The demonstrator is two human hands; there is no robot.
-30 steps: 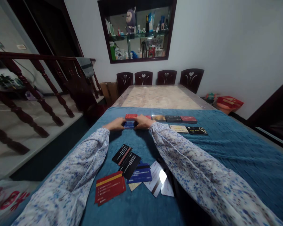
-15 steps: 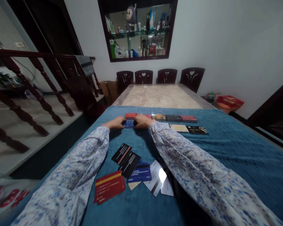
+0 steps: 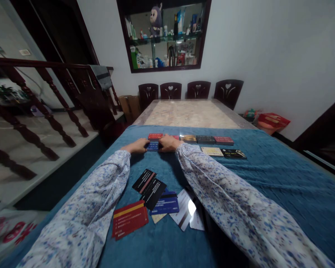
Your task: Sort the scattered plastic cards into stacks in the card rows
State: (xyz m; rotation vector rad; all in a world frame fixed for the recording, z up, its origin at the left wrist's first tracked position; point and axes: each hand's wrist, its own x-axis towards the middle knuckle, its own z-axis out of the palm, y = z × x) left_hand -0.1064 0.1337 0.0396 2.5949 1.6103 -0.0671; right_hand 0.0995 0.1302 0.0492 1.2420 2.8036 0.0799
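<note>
Both my arms reach far forward over a blue cloth (image 3: 268, 186). My left hand (image 3: 136, 146) and my right hand (image 3: 168, 143) pinch the two ends of a blue card (image 3: 153, 146) that lies flat on the cloth. Just beyond it runs a row of cards: a red card (image 3: 155, 136), a brownish card (image 3: 188, 139), a dark card (image 3: 205, 140) and another red card (image 3: 223, 140). A cream card (image 3: 211, 151) and a black card (image 3: 233, 153) lie in the nearer row, to the right of the blue card.
A loose heap of cards lies near me between my arms: a red-and-yellow card (image 3: 130, 220), black cards (image 3: 148, 185), a blue card (image 3: 166, 204), white cards (image 3: 188, 214). Beyond the cloth is the bare marble tabletop (image 3: 188, 114), several dark chairs (image 3: 197, 89), and a stair railing (image 3: 44, 82) at left.
My hands stay on the blue card; they and it have barely shifted. The view has tilted very slightly.
</note>
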